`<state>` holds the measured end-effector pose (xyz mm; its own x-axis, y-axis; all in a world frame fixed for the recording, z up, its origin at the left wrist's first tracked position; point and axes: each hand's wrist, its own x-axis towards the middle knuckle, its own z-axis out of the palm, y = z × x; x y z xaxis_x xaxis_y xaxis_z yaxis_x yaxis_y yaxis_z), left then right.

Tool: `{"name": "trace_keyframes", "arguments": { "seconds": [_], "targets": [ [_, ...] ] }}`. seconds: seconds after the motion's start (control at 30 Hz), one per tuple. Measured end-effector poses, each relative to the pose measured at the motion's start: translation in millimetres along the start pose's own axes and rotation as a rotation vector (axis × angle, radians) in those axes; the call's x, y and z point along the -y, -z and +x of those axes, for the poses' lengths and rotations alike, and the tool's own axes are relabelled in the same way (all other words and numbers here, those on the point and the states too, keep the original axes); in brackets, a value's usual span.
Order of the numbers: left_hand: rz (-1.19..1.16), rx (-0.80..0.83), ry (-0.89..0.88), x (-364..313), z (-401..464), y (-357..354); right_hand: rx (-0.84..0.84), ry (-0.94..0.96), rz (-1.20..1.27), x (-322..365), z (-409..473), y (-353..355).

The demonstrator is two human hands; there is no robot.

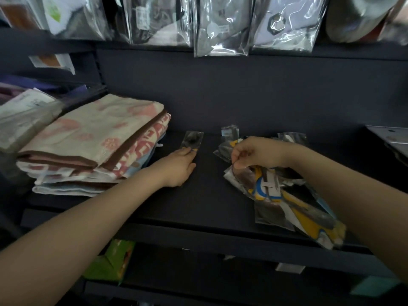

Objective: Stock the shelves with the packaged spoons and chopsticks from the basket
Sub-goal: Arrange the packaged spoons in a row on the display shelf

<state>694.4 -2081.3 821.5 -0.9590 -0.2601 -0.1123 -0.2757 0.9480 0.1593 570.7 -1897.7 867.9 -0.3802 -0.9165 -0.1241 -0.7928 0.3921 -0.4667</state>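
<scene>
On the dark shelf (198, 204) lies one clear-wrapped spoon packet (192, 139) near the back. My left hand (178, 167) lies flat on the shelf with its fingertips touching that packet's near end. To the right sits a loose pile of packaged spoons and chopsticks (287, 202) with yellow and blue cards. My right hand (254, 154) hovers over the pile's far part, fingers curled and pinching the edge of a clear packet (240, 173). Another small packet (230, 131) stands behind the pile. No basket is in view.
A stack of folded pink-and-cream towels (95, 142) fills the shelf's left side, close to my left wrist. Plastic-bagged goods (220, 25) hang above. A grey metal bracket (390, 138) juts in at the right. Green boxes (110, 261) sit on the lower shelf.
</scene>
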Motion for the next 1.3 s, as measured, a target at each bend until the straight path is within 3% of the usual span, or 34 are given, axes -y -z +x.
{"name": "trace_keyframes", "arguments": {
  "seconds": [0.17,0.27,0.33,0.4,0.6,0.7,0.8,0.87,0.93,1.03,1.1,1.17,1.3],
  "targets": [
    [-0.032,-0.012,0.02,-4.5,13.9,6.7,-0.245,-0.048,0.112,-9.3,10.7,6.8],
    [-0.061,-0.128,0.003,-4.8,3.0,11.1,-0.536,-0.1,0.394,-11.6,19.7,14.9],
    [-0.034,-0.107,-0.035,-0.8,-5.9,7.4,-0.683,-0.146,0.559,-10.1,26.8,23.5],
    [0.004,-0.047,-0.038,4.2,-11.3,-0.2,-0.724,-0.185,0.672,-6.9,36.2,30.2],
    [0.014,-0.07,0.085,16.7,5.8,-2.3,-0.584,-0.258,0.7,2.9,82.0,27.9],
    [-0.097,-0.081,0.146,13.9,8.8,6.3,-0.5,-0.286,0.633,4.2,103.8,20.6],
    [-0.297,-0.221,0.151,4.5,-1.0,15.2,-0.521,-0.271,0.629,4.0,121.2,14.3],
    [-0.313,-0.306,0.099,-0.6,-11.0,16.1,-0.477,-0.241,0.698,3.1,127.6,10.6],
    [-0.179,-0.2,-0.008,-0.9,-15.4,10.4,-0.364,-0.199,0.692,2.4,124.3,6.7],
    [0.078,0.056,-0.031,8.7,-14.3,-3.1,-0.205,-0.128,0.192,-1.5,94.4,15.7],
    [0.071,0.065,-0.017,11.8,-11.5,-5.9,-0.072,-0.023,0.065,0.7,60.3,27.2],
    [0.033,0.043,-0.024,11.1,-10.1,-7.2,0.043,0.045,0.091,5.2,27.5,33.1],
    [0.025,-0.013,-0.024,8.5,-9.5,-5.7,0.178,0.023,0.098,10.6,0.1,19.3]
  ]
}}
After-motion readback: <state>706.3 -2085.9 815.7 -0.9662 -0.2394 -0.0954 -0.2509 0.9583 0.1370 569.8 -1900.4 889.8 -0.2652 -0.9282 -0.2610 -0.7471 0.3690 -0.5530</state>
